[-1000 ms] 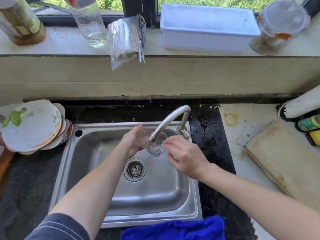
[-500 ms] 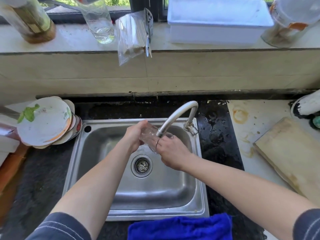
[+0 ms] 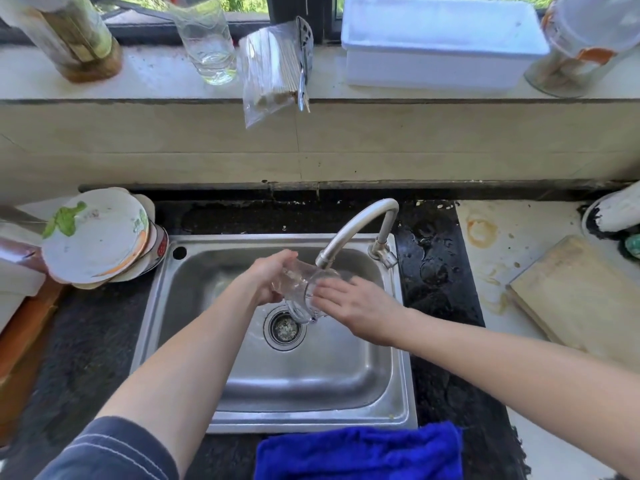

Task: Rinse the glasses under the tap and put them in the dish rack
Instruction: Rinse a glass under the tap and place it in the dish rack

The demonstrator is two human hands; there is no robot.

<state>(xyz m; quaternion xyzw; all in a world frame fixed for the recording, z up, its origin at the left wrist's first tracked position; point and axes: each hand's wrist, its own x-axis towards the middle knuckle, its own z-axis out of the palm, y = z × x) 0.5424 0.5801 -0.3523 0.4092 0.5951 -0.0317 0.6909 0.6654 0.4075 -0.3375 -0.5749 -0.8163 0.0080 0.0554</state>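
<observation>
Our left hand (image 3: 266,279) grips the glass (image 3: 297,289) under the tap (image 3: 349,230), right hand (image 3: 358,306) flat against it; wet, it could slip into the sink (image 3: 398,393).

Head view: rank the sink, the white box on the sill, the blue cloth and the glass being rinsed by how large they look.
1. sink, clearly largest
2. white box
3. blue cloth; the frame's bottom edge cuts it off, so its place against the box is unsure
4. glass, clearly smallest
</observation>
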